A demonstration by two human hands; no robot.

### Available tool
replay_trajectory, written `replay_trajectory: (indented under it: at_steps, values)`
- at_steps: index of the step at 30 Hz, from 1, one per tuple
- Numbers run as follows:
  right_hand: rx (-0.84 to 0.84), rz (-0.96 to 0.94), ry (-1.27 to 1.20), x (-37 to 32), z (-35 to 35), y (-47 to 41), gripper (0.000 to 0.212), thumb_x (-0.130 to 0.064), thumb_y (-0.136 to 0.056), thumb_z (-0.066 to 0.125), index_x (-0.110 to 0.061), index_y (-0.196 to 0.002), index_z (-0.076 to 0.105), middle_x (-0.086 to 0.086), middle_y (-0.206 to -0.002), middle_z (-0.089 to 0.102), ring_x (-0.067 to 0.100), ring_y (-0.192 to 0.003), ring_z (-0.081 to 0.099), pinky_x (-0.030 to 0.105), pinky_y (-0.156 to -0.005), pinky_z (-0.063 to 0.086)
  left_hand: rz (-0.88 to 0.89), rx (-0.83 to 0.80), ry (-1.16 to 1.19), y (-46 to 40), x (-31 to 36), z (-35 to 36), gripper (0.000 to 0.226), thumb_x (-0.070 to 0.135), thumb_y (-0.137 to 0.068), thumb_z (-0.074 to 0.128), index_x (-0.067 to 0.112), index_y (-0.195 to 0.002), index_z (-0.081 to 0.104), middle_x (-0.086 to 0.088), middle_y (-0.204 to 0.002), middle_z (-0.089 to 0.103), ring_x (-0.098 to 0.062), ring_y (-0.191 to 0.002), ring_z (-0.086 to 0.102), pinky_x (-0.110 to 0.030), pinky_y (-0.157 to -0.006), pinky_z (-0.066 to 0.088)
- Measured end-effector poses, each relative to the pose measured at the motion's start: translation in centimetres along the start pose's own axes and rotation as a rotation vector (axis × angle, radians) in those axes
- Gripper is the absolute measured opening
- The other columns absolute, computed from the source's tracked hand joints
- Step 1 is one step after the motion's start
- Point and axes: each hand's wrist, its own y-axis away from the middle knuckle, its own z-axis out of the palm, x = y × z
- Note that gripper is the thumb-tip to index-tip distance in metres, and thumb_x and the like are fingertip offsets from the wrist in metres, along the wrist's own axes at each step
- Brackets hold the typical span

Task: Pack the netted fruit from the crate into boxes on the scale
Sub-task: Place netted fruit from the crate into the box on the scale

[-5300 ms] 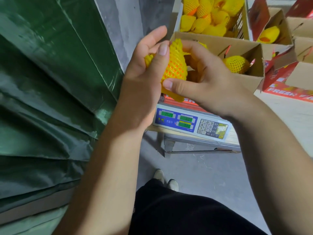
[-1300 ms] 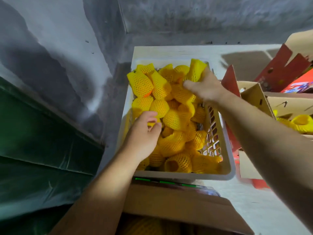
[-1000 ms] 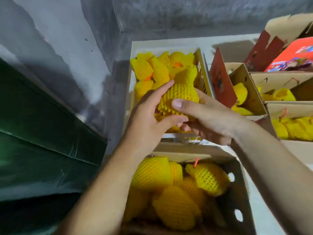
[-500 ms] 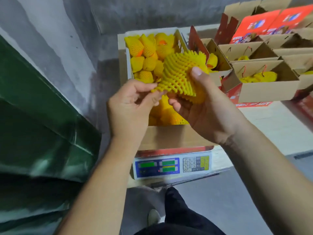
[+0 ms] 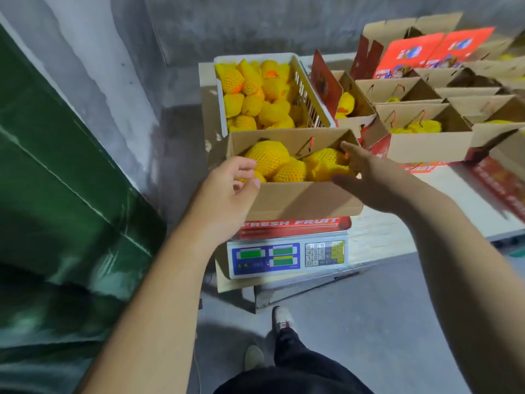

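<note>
Fruit in yellow foam netting (image 5: 268, 157) fills much of the cardboard box (image 5: 301, 199) standing on the scale (image 5: 287, 257), and more of it is heaped in the white crate (image 5: 309, 93) just behind. The step in hand looks like settling a piece into the box. The left hand (image 5: 227, 191) sits at the box's near-left corner, fingers loosely curled and holding nothing. The right hand (image 5: 369, 177) reaches over the right rim with fingers spread flat against the netted pieces; it is blurred, so whether it presses or merely touches is hard to say. Next, I judge, comes a glance at the green readouts, too small to read here, then either another reach into the crate or lifting the box away. "FRESH FRUIT" runs in white on the box's red base. Other open boxes (image 5: 426, 137) wait on the table (image 5: 377, 234) to the right; their red flaps carry pictures, not legible words.
</note>
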Motion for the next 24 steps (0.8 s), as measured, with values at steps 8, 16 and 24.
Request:
replay_trajectory:
  at_steps: [8, 16, 24]
  values:
    - [0.185, -0.328, -0.160, -6.9, 0.2, 6.2, 0.045, -0.036, -0.100, 0.064, -0.021, -0.143, 0.058, 0.005, -0.138, 0.066, 0.027, -0.125, 0.062, 0.042, -0.097, 0.053, 0.056, -0.019, -0.032, 2.3, 2.2, -0.4, 0.021, 0.035, -0.104, 0.062, 0.038, -0.124, 0.067, 0.022, -0.118, 0.068, -0.001, -0.107, 0.067, -0.030, -0.092, 0.056]
    - [0.132, -0.438, -0.108, -9.5, 1.3, 8.0, 0.049, -0.030, -0.103, 0.062, -0.032, -0.150, 0.050, 0.000, -0.141, 0.063, 0.026, -0.123, 0.061, 0.038, -0.090, 0.050, 0.018, -0.030, -0.012, 5.3, 2.3, -0.4, 0.024, 0.030, -0.104, 0.064, 0.030, -0.128, 0.067, 0.014, -0.113, 0.071, -0.005, -0.104, 0.070, -0.026, -0.088, 0.057]
    - [0.092, -0.438, -0.267, -10.1, 2.1, 8.9, 0.047, -0.018, -0.105, 0.058, -0.033, -0.149, 0.053, -0.004, -0.138, 0.065, 0.020, -0.120, 0.062, 0.035, -0.093, 0.052, -0.020, 0.000, -0.045, 7.0, 1.4, -1.2, 0.028, 0.035, -0.103, 0.064, 0.033, -0.131, 0.066, 0.017, -0.117, 0.071, 0.001, -0.104, 0.070, -0.013, -0.073, 0.054]
